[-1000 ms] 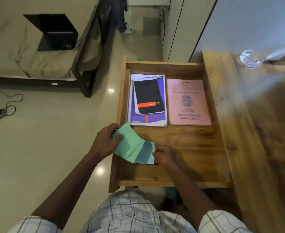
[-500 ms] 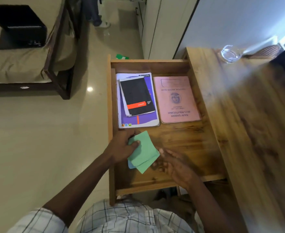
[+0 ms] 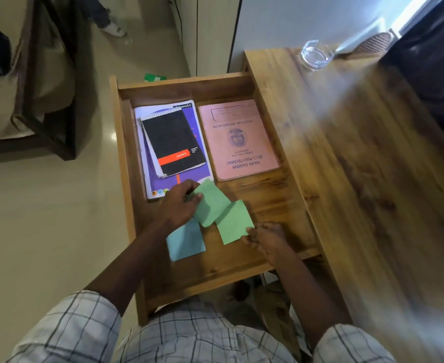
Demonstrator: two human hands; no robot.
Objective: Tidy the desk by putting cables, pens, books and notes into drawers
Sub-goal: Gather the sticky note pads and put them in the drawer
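The wooden drawer [image 3: 257,195] stands pulled out from the desk [image 3: 367,163]. At its back lie a black notebook [image 3: 172,142] on a purple book [image 3: 187,176], and a pink record book [image 3: 238,140] to the right. My left hand [image 3: 179,205] pinches a green note [image 3: 211,203] over the drawer's front half. My right hand [image 3: 266,239] pinches the corner of a second green note [image 3: 232,224]. A blue note [image 3: 185,241] lies flat on the drawer floor under my left wrist.
A glass ashtray [image 3: 315,55] sits at the far corner of the desk. A dark object [image 3: 433,56] fills the top right. A bed frame [image 3: 50,82] stands on the floor to the left. A small green item [image 3: 155,77] lies on the floor behind the drawer.
The stacked notes have been spread apart: my right hand drew one green note to the right, and the blue note now lies uncovered on the drawer floor.
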